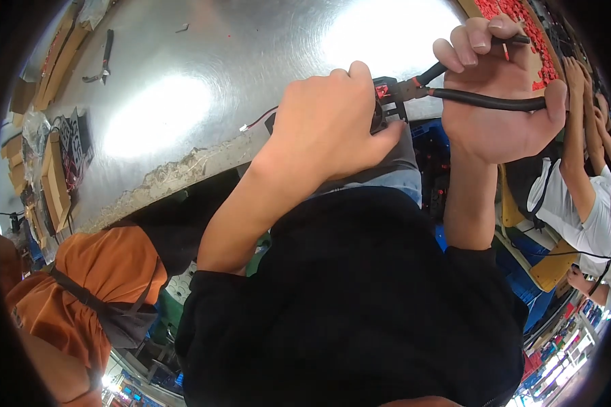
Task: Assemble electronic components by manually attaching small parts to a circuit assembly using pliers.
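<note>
My left hand (329,125) is closed around a dark, square-framed part (390,112) that looks like a small cooling fan, at the near edge of the metal table. Its far side is mostly hidden under my fingers. A thin red-and-black wire (261,118) with a white plug trails out to the left. In my right hand (495,102), palm up, are black-handled pliers (485,100) with their handles spread. Their jaws meet the frame at a small red piece (381,91). Another little red piece (506,52) shows by my right fingers.
A second pair of pliers (106,57) lies on the metal table (251,54) at the far left. Cardboard boxes (56,183) and wired black parts (75,146) stand left. Many small red pieces (540,44) fill the far right. Co-workers sit on both sides, one in orange (108,271).
</note>
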Available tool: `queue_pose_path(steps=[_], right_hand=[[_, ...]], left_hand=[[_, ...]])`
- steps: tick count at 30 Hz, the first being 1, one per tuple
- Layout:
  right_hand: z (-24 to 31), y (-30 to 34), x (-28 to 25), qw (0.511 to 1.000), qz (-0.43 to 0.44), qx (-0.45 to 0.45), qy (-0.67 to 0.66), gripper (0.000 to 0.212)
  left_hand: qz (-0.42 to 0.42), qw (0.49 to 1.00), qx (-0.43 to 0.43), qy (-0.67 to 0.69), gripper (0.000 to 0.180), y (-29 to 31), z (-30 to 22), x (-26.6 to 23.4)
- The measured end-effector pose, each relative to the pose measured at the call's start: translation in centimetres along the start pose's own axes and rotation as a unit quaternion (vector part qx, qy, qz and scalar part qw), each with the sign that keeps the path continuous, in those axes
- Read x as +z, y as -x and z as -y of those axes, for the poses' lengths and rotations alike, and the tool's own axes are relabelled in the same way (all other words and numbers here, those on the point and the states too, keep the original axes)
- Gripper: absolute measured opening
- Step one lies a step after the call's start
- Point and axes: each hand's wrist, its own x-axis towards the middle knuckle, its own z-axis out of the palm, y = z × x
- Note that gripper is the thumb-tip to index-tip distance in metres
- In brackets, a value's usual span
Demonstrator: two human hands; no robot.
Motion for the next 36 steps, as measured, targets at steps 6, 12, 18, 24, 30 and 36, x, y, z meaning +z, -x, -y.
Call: queue_pose_path(steps=[6, 12, 18, 24, 30, 36], right_hand=[[0.4, -0.2, -0.2, 0.998, 0.053, -0.014, 0.043, 0.075], [-0.2, -0.2, 2.0, 0.99, -0.025, -0.014, 0.136, 0.073], [-0.7, 0.2, 5.3, 0.948, -0.149, -0.013, 0.281, 0.07], [-0.1, -0.4, 2.8, 0.976, 0.139, -0.021, 0.165, 0.083], [-2.9, -0.7, 5.8, 0.975, -0.213, -0.06, 0.005, 0.083], [-1.3, -2.3, 7.2, 0.961, -0.25, 0.105, -0.045, 0.088]], left_hand=[[-0.025, 0.999, 0.025, -0.012, 0.053, -0.1, 0.0, 0.3], [-0.04, 0.998, 0.035, -0.03, 0.049, -0.1, 0.1, 0.5], [-0.039, 0.998, 0.034, -0.03, 0.049, -0.1, 0.1, 0.4], [-0.059, 0.996, 0.058, -0.018, 0.05, -0.1, 0.5, 0.6], [-0.072, 0.994, 0.078, -0.008, 0.048, -0.5, 0.8, 0.8], [-0.042, 0.995, 0.087, -0.013, 0.047, -0.5, 1.3, 0.3]])
